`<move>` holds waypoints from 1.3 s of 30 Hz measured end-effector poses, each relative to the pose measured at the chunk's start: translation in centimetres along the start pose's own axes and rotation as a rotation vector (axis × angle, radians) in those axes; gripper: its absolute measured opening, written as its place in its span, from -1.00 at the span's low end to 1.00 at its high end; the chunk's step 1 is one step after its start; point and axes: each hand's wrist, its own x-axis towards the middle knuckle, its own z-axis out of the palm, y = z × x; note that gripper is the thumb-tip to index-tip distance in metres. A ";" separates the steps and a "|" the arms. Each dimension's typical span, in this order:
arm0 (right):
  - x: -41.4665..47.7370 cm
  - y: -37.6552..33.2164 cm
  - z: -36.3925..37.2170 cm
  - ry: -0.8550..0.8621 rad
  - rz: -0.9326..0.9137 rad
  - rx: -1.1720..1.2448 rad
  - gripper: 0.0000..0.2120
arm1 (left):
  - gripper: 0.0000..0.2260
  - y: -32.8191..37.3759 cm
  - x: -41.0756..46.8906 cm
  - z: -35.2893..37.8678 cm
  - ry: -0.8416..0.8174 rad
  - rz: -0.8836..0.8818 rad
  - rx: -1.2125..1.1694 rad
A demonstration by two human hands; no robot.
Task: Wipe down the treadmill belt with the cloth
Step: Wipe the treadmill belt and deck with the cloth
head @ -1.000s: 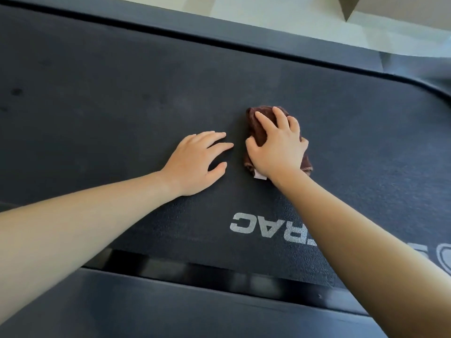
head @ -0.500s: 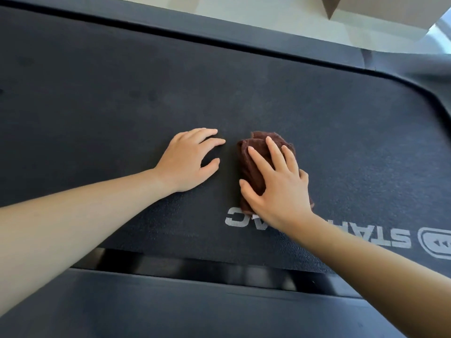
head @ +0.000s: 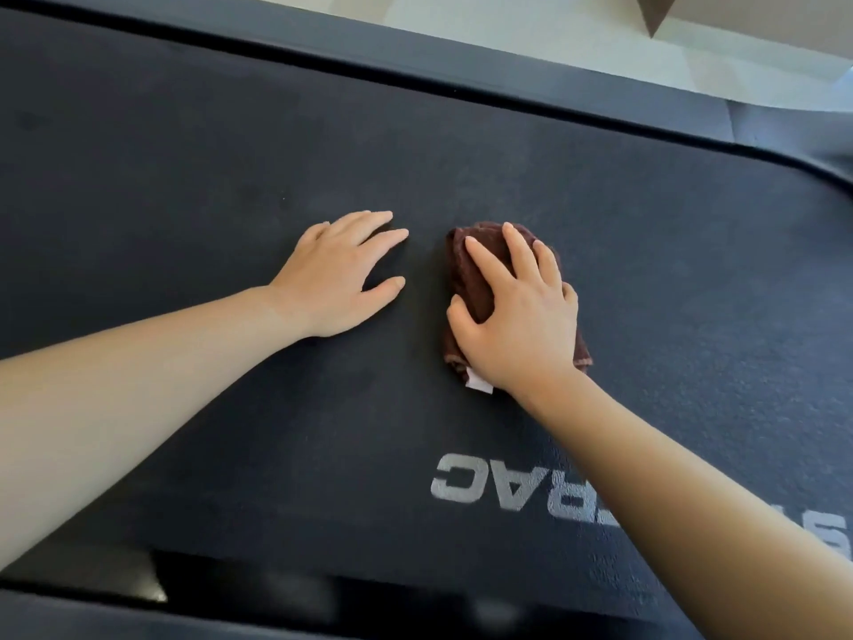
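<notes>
The dark grey treadmill belt (head: 184, 177) fills most of the head view. A bunched brown cloth (head: 466, 270) with a small white tag lies on the belt near its middle. My right hand (head: 521, 316) presses down on the cloth, fingers spread over it and gripping it. To the left of the cloth, my left hand (head: 341, 274) rests flat on the bare belt, fingers apart and holding nothing. Most of the cloth is hidden under my right hand.
Grey lettering (head: 507, 487) is printed on the belt near its front edge, partly hidden by my right forearm. A dark side rail (head: 415, 57) runs along the far edge and another (head: 138, 621) along the near edge. Pale floor (head: 531, 25) lies beyond.
My right hand has slid the cloth away from me, off the lettering and back toward the belt's middle. My left hand has stayed flat in the same spot.
</notes>
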 end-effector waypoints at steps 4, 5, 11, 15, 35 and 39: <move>3.8 0.1 1.0 0.031 0.011 0.014 -0.46 | -0.49 -1.9 4.1 0.4 0.005 -0.062 -0.009; 5.2 0.1 1.4 0.043 0.021 0.012 -0.46 | -0.50 -2.3 5.3 0.5 0.017 -0.083 -0.014; 12.9 0.4 3.2 0.057 0.074 0.018 -0.43 | -0.49 -3.4 10.4 0.7 0.040 -0.128 -0.014; 16.6 0.7 3.7 0.051 0.100 0.021 -0.42 | -0.49 -3.3 10.5 0.8 0.088 -0.137 -0.022; 20.8 1.8 3.1 -0.045 0.102 0.006 -0.42 | -0.48 -3.5 10.6 1.0 0.069 -0.136 -0.056; 16.5 0.6 2.4 -0.023 0.160 0.000 -0.43 | -0.48 -3.7 10.7 1.3 0.062 -0.116 -0.053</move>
